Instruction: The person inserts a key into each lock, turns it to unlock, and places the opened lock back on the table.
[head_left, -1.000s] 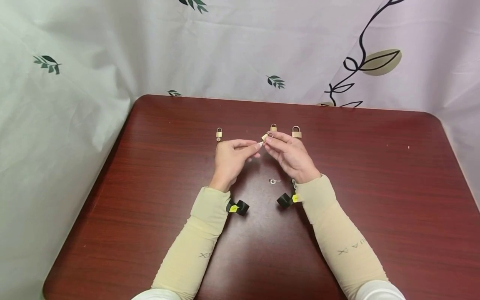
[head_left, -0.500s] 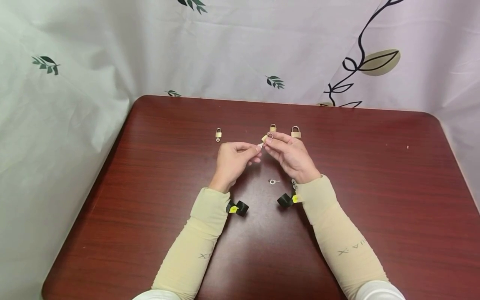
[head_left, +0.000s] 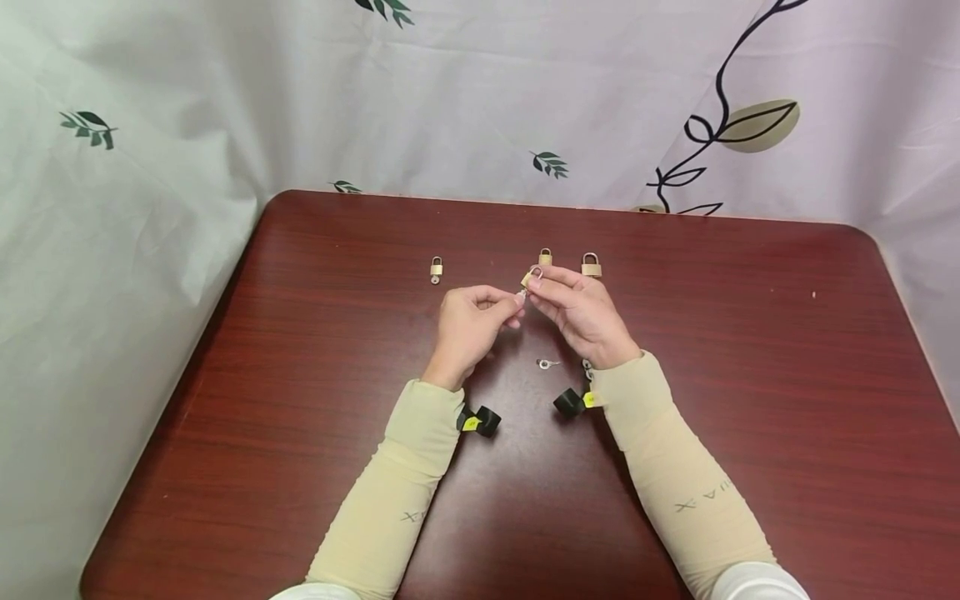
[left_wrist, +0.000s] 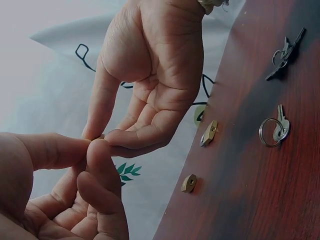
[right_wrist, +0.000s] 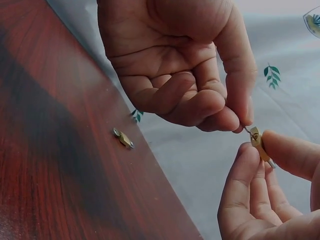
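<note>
My right hand (head_left: 585, 315) pinches a small brass padlock (right_wrist: 258, 145) between thumb and fingertips, its shackle pointing up and away in the head view. Thumb and forefinger of my left hand (head_left: 468, 332) pinch a small key (right_wrist: 247, 130), mostly hidden by the fingers. In the right wrist view the key's tip meets the keyhole end of the padlock; how deep it sits I cannot tell. Both hands are raised over the table. Fingertips cover most of the padlock in the left wrist view.
Behind the hands on the dark red table (head_left: 750, 400) lie a padlock with a key at its base (head_left: 437, 268), a small padlock (head_left: 545, 256) and a larger padlock (head_left: 591, 266). Nearer lie a ringed key (head_left: 547, 364) and more keys (left_wrist: 286, 54) by the right wrist.
The padlock has tilted so its shackle points more upward than before. My left hand has shifted slightly right and nearer the body, still pinching the key; the right hand has hardly moved.
</note>
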